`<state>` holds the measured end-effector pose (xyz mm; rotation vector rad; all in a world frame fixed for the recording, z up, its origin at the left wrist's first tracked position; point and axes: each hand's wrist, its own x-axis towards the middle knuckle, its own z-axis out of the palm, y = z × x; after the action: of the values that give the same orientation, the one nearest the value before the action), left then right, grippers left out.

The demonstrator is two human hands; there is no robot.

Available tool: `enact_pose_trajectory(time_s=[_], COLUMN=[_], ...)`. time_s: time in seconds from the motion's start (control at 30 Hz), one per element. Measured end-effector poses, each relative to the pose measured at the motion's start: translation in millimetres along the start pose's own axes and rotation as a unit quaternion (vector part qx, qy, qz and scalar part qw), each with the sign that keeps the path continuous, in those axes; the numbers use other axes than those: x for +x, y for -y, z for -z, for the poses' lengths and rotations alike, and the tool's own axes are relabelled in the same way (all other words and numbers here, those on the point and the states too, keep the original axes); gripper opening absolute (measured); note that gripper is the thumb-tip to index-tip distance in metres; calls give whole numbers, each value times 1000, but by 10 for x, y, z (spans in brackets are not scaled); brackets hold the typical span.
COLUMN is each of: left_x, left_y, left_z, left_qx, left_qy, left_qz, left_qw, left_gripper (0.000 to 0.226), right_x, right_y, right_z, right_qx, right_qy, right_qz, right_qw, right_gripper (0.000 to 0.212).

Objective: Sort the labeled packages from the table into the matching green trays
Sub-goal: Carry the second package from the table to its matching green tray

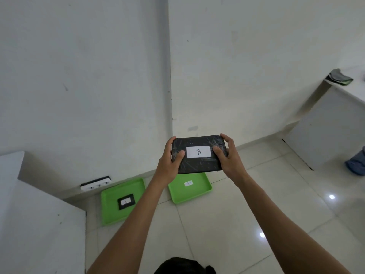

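I hold a black wrapped package point(198, 163) with a white label reading B out in front of me, above the floor. My left hand point(171, 161) grips its left end and my right hand point(229, 157) grips its right end. Below it on the floor lie two green trays. The left tray point(110, 210) holds a small black package point(126, 201) labeled A. The right tray point(197, 194) has a white label point(188, 183) on its bottom; its far edge is hidden behind the held package.
A white power strip point(96, 183) lies against the wall behind the left tray. A white table point(29, 224) stands at the left, another white table point(335, 119) with folded cloth point(339, 77) at the right. A blue object point(356, 165) sits at the right edge.
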<state>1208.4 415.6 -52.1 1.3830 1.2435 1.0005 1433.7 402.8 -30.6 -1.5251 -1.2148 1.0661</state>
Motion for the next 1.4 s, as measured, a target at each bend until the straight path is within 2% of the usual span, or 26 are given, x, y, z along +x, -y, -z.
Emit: enact_pose_trajectory(time_s=[0.3,0.53,0.87,1.03,1.27,1.4], left_x=[808,1343,1818,2034,2246,2311], left_y=[248,566,1573,2523,4672,5829], left_z=[-455,-617,-738,-925,-1382,-1586], left_qx=[-12,6,23,31,58,91], left_qy=[-57,-75,-105,-129,-148,-150], left_qz=[48,89,167,186,180,190], left_qw=[997,993,980,974,971,966], left_gripper=[59,60,63,64,70,67], right_x=[1148,1799,2537,2819,3154,3298], right_y=[-354,-712,-1700,-2635,-4697,-5817], right_z=[270,230,-159,-421,-891,-1161], right_qx=[-25,-34,-44,-50,-123,-157], right_qy=[73,87,154,150,141,155], right_qz=[-13,-38,-86,-108,-83,-75], right_qw=[997,995,983,982,979,972], right_gripper=[48,51,50,49,51,58])
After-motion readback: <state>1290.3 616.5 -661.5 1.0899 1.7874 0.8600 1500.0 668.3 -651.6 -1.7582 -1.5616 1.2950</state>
